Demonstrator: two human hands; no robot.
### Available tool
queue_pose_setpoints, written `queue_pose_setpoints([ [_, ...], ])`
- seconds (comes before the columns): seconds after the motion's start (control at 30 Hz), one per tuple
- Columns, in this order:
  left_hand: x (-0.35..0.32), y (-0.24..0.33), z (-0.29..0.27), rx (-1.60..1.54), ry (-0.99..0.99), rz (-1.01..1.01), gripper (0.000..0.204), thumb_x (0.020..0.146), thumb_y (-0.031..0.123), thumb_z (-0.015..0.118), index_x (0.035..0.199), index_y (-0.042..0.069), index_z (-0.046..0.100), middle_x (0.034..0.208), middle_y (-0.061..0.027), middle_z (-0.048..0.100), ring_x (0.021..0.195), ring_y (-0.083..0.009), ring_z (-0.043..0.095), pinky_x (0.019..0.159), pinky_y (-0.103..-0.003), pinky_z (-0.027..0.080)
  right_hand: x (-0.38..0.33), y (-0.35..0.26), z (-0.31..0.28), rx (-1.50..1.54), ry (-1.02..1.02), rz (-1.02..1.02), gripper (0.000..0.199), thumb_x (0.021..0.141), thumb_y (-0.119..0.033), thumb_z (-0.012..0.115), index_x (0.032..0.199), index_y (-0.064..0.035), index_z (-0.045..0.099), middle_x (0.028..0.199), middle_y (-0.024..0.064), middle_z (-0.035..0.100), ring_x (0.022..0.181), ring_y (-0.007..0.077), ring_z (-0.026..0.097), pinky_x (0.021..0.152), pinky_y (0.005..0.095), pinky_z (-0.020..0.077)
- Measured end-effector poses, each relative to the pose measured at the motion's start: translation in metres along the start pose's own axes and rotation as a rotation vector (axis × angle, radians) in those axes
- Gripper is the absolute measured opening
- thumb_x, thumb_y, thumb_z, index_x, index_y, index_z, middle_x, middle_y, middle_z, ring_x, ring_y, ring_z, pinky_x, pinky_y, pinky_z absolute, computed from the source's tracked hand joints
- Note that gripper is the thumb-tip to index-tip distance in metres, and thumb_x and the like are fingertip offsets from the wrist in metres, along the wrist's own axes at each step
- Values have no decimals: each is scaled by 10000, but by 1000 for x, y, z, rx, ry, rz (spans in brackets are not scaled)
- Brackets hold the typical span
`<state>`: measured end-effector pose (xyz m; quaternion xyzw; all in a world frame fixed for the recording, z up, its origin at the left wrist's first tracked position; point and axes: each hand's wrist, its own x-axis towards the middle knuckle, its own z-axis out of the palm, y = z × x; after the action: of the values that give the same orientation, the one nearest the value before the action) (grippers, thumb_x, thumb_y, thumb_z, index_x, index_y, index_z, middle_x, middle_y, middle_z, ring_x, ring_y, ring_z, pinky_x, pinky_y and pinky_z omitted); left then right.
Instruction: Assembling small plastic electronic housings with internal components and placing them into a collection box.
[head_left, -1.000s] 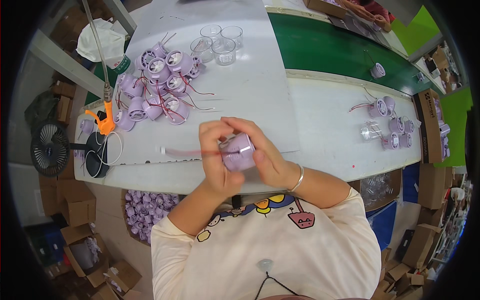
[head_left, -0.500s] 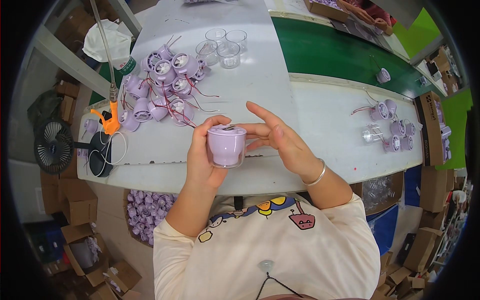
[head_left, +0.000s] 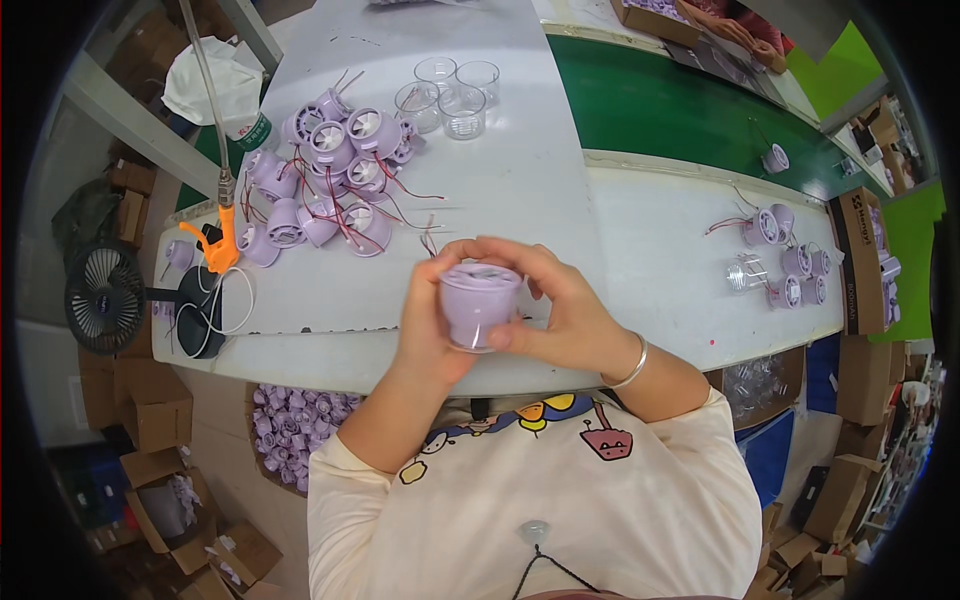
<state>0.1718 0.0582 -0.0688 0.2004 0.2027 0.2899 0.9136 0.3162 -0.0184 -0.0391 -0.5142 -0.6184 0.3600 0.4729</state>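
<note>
A lilac fan housing seated in a clear plastic cup (head_left: 478, 305) is held upright in front of my chest, over the near edge of the white table. My left hand (head_left: 430, 325) wraps its left side. From the right, my right hand (head_left: 560, 315) grips it too, thumb on the lower front and fingers over the far rim. Red wires stick out behind my left fingers. Beyond my hands, to the left, lies a heap of lilac fan housings (head_left: 330, 145) with white impellers and red wires. Several clear cups (head_left: 463, 108) stand next to the heap.
An orange air gun (head_left: 221, 248) hangs at left, near a black desk fan (head_left: 105, 298). More housings (head_left: 790, 255) stand at right beside a cardboard box (head_left: 858, 260). A green conveyor belt (head_left: 650, 90) runs behind. Below the table is a box of lilac parts (head_left: 295, 430). Another person's hands (head_left: 745, 38) show far right.
My right hand has closed onto the housing and cup, its thumb now on the front. The piece has shifted slightly to the right and looks a little larger.
</note>
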Motion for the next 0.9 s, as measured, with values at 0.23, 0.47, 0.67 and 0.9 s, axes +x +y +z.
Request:
queue_pose_setpoints([
  [0.23, 4, 18, -27, 1160, 231, 991, 368, 823, 189, 661, 1105, 27, 490, 943, -39, 499, 824, -126, 463, 740, -253, 400, 64, 45, -77, -209, 551, -103, 667, 660, -166, 779, 1250, -20, 503, 1176, 75, 556, 1055, 168, 551, 888, 300, 453],
  [0.47, 4, 82, -62, 1406, 738, 1211, 361, 720, 131, 740, 980, 27, 512, 959, -71, 485, 845, -189, 458, 715, -303, 380, 84, 173, -192, -959, 644, 317, 582, 679, -194, 715, 1188, -23, 490, 1026, 201, 596, 952, 346, 571, 901, 425, 404],
  [0.67, 36, 134, -33, 1713, 473, 1371, 510, 755, 241, 723, 1147, 7, 496, 1202, -188, 454, 1130, -327, 437, 944, -399, 358, 105, 148, -139, -1132, 829, 84, 624, 729, -213, 716, 1256, -32, 434, 1235, 246, 473, 1158, 382, 440, 973, 433, 371],
  [0.9, 86, 139, -18, 2345, 521, 813, 680, 694, 269, 742, 1261, 52, 437, 1277, -208, 432, 1248, -381, 335, 973, -634, 257, 166, 90, -42, -872, 330, -127, 728, 667, -301, 774, 1305, -165, 451, 1391, 244, 314, 1279, 462, 279, 1009, 529, 319],
])
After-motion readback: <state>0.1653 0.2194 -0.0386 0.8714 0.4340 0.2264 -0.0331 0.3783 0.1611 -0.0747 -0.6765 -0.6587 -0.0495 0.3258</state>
